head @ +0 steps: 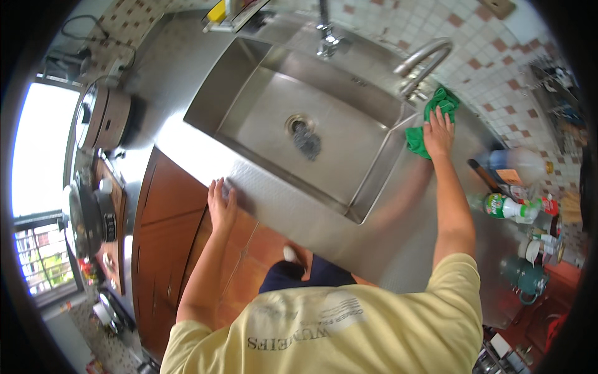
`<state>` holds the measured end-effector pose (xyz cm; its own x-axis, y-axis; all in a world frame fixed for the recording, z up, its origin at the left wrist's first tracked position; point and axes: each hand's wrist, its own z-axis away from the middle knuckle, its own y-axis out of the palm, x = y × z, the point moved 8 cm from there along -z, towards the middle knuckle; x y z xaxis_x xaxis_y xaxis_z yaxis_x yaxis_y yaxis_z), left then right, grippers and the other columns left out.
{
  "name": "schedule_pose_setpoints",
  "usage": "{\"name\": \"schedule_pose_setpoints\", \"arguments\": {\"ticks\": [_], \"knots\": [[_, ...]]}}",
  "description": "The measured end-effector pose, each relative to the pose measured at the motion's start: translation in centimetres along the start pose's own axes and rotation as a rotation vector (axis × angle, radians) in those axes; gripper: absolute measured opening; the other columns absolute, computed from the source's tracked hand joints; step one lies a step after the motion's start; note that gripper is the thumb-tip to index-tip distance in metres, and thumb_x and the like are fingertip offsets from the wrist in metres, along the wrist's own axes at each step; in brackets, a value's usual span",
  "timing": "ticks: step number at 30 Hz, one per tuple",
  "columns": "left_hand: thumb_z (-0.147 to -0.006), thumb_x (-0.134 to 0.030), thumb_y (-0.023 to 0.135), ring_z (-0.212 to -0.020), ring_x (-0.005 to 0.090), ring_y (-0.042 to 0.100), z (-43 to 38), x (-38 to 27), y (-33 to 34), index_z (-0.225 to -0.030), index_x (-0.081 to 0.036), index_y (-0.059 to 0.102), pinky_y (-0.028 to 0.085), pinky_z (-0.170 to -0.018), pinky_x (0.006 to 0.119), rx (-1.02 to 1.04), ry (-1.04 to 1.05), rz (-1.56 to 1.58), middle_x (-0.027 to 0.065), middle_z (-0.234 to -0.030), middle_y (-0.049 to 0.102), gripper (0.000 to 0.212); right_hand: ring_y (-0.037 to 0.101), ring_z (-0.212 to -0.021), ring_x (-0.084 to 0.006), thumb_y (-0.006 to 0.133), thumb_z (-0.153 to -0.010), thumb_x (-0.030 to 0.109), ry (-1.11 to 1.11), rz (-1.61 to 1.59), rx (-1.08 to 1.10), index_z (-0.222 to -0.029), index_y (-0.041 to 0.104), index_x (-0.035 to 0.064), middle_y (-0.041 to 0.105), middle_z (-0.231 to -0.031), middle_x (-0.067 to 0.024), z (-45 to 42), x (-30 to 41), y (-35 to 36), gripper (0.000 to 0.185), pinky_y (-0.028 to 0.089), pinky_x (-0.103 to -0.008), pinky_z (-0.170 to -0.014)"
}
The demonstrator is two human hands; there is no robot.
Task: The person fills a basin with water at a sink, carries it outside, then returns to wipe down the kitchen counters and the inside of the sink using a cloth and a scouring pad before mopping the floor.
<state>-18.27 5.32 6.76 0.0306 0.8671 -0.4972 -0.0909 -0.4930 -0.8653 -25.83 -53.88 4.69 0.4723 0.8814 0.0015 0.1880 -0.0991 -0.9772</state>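
Observation:
My right hand [439,133] lies flat on a green cloth [441,104] at the right of the stainless steel sink [343,140], pressing it on the steel countertop [411,205]. Its fingers are spread over the cloth, near the base of the curved faucet [427,58]. At the counter's front edge, left of the sink, my left hand [222,205] rests with fingers apart and nothing in them. A dark grey scouring pad or strainer-like clump [307,142] lies by the drain [300,124] in the sink.
Several bottles, one green and white [502,206], stand at the right beside a large clear jug [523,163]. A second faucet [328,42] rises behind the sink. On the left are a rice cooker [110,117] and a lidded pot [86,219]. Brown cabinets [173,201] stand below.

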Motion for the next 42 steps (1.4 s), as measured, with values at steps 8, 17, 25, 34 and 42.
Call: {"name": "schedule_pose_setpoints", "arguments": {"ticks": [8,17,25,34,42], "knots": [[-0.088,-0.02,0.048,-0.118,0.0288,0.038,0.8,7.6,-2.4,-0.118,-0.006,0.046,0.033,-0.098,0.035,-0.144,-0.159,0.18,0.0139,-0.127,0.04,0.033,0.03,-0.122,-0.0377,0.042,-0.083,0.021,-0.103,-0.144,0.107,-0.124,0.044,0.0046,0.036,-0.133,-0.0141,22.5,15.7,-7.6,0.045,0.022,-0.0509,-0.101],[-0.088,-0.009,0.047,-0.104,0.0225,0.05,-5.4,14.2,-4.9,-0.116,-0.006,0.047,0.044,-0.083,0.031,-0.155,-0.084,0.432,0.0122,-0.118,0.046,0.028,0.029,-0.121,-0.039,0.049,-0.081,0.022,-0.287,-0.418,0.169,-0.127,0.038,0.0004,0.036,-0.132,-0.0158,20.1,39.9,-8.3,0.052,0.023,-0.0504,-0.099],[-0.088,-0.011,0.048,-0.098,0.0166,0.053,-10.4,21.6,-12.1,-0.11,-0.004,0.054,0.041,-0.085,0.028,-0.062,-0.216,0.609,0.0073,-0.105,0.056,0.023,0.051,-0.096,-0.0209,0.048,-0.069,-0.006,0.566,-1.353,-0.035,-0.114,0.048,-0.0006,0.052,-0.108,-0.0112,12.1,45.1,-4.4,0.045,0.042,-0.0334,-0.085],[-0.088,-0.007,0.048,-0.09,0.012,0.052,-11.4,29.5,-14.6,-0.106,-0.003,0.055,0.043,-0.078,0.024,-0.137,-0.302,0.659,0.005,-0.1,0.054,0.02,0.048,-0.103,-0.0299,0.052,-0.06,-0.005,-0.479,-0.858,-0.119,-0.104,0.057,0.0043,0.053,-0.108,-0.0125,2.0,69.9,-14.8,0.044,0.037,-0.0394,-0.089],[-0.089,-0.006,0.046,-0.091,0.0099,0.053,-10.6,28.6,-13.3,-0.108,-0.001,0.053,0.041,-0.082,0.021,-0.109,-0.348,0.89,0.0039,-0.1,0.056,0.021,0.035,-0.118,-0.0376,0.047,-0.077,0.008,-0.595,-0.627,0.068,-0.107,0.055,0.0011,0.046,-0.124,-0.0112,5.0,76.0,-4.2,0.032,0.028,-0.0464,-0.098]]}}
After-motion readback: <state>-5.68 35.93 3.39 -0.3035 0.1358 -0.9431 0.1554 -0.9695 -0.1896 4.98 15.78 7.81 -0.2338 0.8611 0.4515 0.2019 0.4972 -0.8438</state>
